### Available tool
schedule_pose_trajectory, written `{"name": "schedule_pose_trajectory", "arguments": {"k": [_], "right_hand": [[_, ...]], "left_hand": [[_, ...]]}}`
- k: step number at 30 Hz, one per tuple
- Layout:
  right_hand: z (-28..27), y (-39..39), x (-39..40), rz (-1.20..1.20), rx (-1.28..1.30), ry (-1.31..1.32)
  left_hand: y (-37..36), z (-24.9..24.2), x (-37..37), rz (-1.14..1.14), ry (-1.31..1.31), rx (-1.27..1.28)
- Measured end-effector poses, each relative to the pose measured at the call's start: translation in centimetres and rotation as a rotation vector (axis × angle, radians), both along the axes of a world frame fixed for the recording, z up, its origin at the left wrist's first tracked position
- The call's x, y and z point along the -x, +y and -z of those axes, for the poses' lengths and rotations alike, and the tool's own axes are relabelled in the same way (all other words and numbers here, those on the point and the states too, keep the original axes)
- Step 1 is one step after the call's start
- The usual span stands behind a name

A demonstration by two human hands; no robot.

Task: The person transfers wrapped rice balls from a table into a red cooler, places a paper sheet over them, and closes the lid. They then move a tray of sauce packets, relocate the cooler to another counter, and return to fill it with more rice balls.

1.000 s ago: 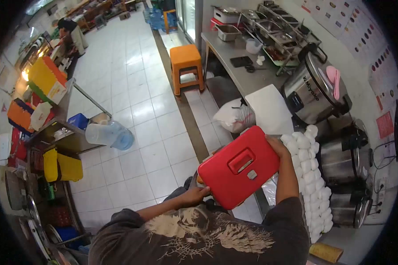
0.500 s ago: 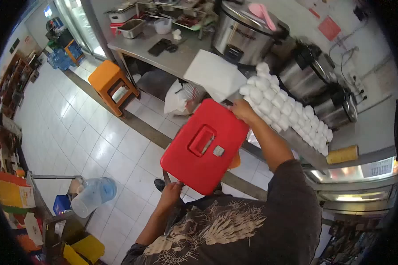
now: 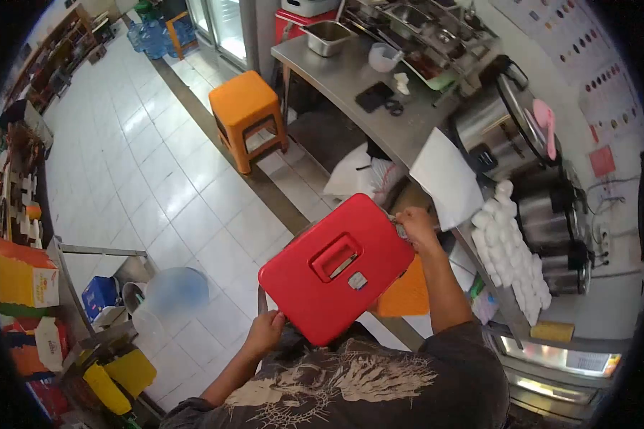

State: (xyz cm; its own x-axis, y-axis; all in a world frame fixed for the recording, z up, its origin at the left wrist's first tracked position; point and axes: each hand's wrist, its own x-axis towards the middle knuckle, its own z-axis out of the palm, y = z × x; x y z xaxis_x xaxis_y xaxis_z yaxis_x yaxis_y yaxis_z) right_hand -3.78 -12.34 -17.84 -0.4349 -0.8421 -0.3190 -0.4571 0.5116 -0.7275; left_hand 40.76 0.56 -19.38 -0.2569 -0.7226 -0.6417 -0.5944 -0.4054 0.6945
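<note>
A red lidded box (image 3: pixel 322 293), with a recessed grip and a small grey patch on its lid, is held in front of my body, turned at an angle. My left hand (image 3: pixel 267 330) is closed on its near left side. At the far right side my right hand (image 3: pixel 416 227) grips it by the edge, fingers partly hidden. The box's sides and underside are mostly out of sight. An orange stool (image 3: pixel 406 289) shows just beyond its right side, partly covered by the box.
A steel counter (image 3: pixel 336 89) runs along the right with a white sheet (image 3: pixel 447 179), piled white bundles (image 3: pixel 508 250) and large steel cookers (image 3: pixel 497 129). Another orange stool (image 3: pixel 245 107) stands on the tiled floor (image 3: pixel 186 186). A clear plastic container (image 3: pixel 172 297) is at the left.
The view has swung right toward the floor and stools. I still hold the box in both hands; it has turned slightly, and its right side now lies past the counter's front edge.
</note>
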Motion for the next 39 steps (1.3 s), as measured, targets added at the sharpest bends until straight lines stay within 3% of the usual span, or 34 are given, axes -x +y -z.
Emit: {"name": "schedule_pose_trajectory", "arguments": {"k": [1, 4, 7, 10, 13, 16, 17, 19, 24, 26, 28, 30, 32, 33, 34, 37, 39], "right_hand": [[-0.7, -2.0, -1.8, 0.011, -0.007, -0.033], [4.0, -8.7, -2.8, -0.075, 0.047, -0.010], [3.1, -16.1, -5.8, 0.030, -0.104, -0.196], [11.4, -23.6, -4.7, 0.040, -0.036, -0.329], [17.8, -30.7, -3.5, 0.098, -0.036, -0.374], [24.0, -37.6, -3.2, 0.319, 0.024, -0.486], [25.7, -39.7, -2.5, 0.344, -0.122, -0.408], [34.4, -43.4, -1.2, 0.618, 0.075, -0.397], [42.1, -50.1, 5.3, 0.828, 0.094, -0.333], [44.0, -51.5, 7.0, 0.884, 0.100, -0.318], [45.3, -52.5, 8.2, 0.916, 0.103, -0.298], [45.8, -52.9, 9.0, 0.933, 0.090, -0.253], [45.9, -53.1, 9.1, 0.934, 0.074, -0.201], [45.6, -53.0, 8.9, 0.933, 0.068, -0.168], [45.1, -52.9, 8.5, 0.930, 0.063, -0.108], [42.4, -52.5, 5.7, 0.878, 0.031, 0.173], [41.4, -51.4, 3.1, 0.814, 0.034, 0.419]], "left_hand": [[-1.6, 0.2, -0.5, 0.001, -0.040, -0.028], [-7.3, -1.0, -0.8, -0.037, -0.135, -0.076], [-11.1, 6.1, -2.4, -0.087, -0.141, -0.015], [-19.2, 8.2, -0.8, -0.087, -0.206, -0.024], [-26.7, 14.4, 0.0, -0.008, -0.268, -0.039], [-35.7, 20.5, 1.9, 0.142, -0.264, -0.032], [-38.7, 22.0, 2.8, 0.124, -0.231, 0.000], [-44.7, 27.0, 4.4, 0.165, -0.186, 0.106], [-55.6, 38.1, 9.9, 0.280, -0.146, 0.079], [-60.1, 40.5, 11.6, 0.666, -0.070, 0.263], [-64.4, 39.6, 14.5, 0.560, -0.079, 0.107], [-66.5, 40.8, 17.8, 0.519, 0.082, 0.210], [-68.3, 40.7, 21.9, 0.312, 0.043, 0.060], [-70.2, 40.9, 22.8, 0.374, 0.036, 0.029], [-71.8, 40.9, 23.6, 0.437, 0.033, -0.001], [-74.3, 43.3, 24.2, 0.132, 0.147, 0.027], [-74.1, 47.7, 25.3, 0.116, 0.282, 0.085]]}}
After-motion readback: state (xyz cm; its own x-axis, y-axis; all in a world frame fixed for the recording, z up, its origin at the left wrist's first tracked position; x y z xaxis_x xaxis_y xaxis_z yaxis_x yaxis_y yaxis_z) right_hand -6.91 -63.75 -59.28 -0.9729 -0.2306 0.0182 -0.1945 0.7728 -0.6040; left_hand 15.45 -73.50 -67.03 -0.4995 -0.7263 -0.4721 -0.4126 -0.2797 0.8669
